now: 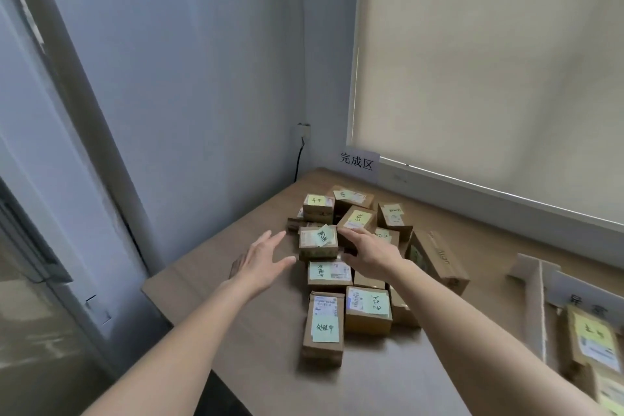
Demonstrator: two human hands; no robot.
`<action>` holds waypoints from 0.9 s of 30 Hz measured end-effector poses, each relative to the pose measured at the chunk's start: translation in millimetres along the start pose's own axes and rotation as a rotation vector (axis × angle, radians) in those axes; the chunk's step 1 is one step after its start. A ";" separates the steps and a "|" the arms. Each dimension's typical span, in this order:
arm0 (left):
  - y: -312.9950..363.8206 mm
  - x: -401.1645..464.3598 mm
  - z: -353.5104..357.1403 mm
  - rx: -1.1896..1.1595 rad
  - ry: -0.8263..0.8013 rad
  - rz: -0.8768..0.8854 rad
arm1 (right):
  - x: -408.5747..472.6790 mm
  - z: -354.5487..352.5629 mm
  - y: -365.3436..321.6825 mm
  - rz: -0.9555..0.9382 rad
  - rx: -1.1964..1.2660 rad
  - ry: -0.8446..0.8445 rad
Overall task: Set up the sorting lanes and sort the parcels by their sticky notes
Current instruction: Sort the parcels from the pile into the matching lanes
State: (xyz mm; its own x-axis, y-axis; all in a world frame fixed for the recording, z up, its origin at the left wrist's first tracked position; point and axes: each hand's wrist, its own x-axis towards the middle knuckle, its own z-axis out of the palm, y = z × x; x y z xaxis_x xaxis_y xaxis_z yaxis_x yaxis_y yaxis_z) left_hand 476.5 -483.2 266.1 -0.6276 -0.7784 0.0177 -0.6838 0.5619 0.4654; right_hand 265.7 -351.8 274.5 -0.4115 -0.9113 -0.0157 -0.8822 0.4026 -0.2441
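Note:
Several small cardboard parcels with green and yellow sticky notes lie heaped on a wooden table (pixel 256 324). One small parcel (pixel 317 241) with a green note sits on top of the heap between my two hands. My left hand (pixel 265 255) hovers just left of it, fingers straight and spread, holding nothing. My right hand (pixel 369 248) is at its right side, fingers extended over the neighbouring boxes; whether it touches the parcel is unclear. Closer to me lie a long parcel (pixel 324 326) and a squat parcel (pixel 368 309), both with green notes.
A paper sign (pixel 358 163) with printed characters leans on the wall behind the heap. At the right stands a cardboard divider (pixel 535 300), with another sign (pixel 587 299) and a yellow-noted parcel (pixel 594 341) beyond it. A longer box (pixel 439 258) lies right of the heap. The table's left edge drops off near the wall.

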 end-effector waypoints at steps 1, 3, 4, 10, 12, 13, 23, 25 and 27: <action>-2.5 8.6 8.0 -0.009 -0.016 0.002 | 6.0 5.9 3.9 0.015 0.000 -0.006; -8.1 25.5 24.5 -0.033 -0.053 0.002 | 16.3 19.5 10.7 0.044 0.000 -0.023; -10.8 32.5 33.1 -0.037 -0.073 0.004 | 20.6 26.8 14.0 0.054 0.004 -0.043; -32.4 56.5 96.2 -0.059 -0.207 0.004 | 40.8 86.1 38.3 0.129 0.055 -0.140; -43.1 62.1 120.9 -0.058 -0.254 -0.002 | 43.7 112.0 44.9 0.152 0.073 -0.176; -48.9 63.5 133.7 -0.055 -0.281 0.001 | 45.1 126.4 47.8 0.168 0.078 -0.194; -109.6 63.6 253.9 -0.128 -0.523 0.031 | 40.3 268.1 76.0 0.334 0.188 -0.402; -121.2 62.1 274.8 -0.152 -0.572 0.007 | 37.4 288.9 78.8 0.332 0.227 -0.442; -128.1 62.7 290.9 -0.175 -0.597 -0.008 | 36.9 305.7 80.8 0.331 0.249 -0.460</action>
State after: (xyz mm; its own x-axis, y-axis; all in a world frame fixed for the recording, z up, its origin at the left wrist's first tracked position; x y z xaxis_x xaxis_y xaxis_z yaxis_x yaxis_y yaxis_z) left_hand 416.5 -522.6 -49.9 -0.7571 -0.4632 -0.4607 -0.6500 0.4631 0.6025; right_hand 249.1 -379.4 -42.2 -0.4648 -0.7076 -0.5322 -0.6217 0.6888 -0.3729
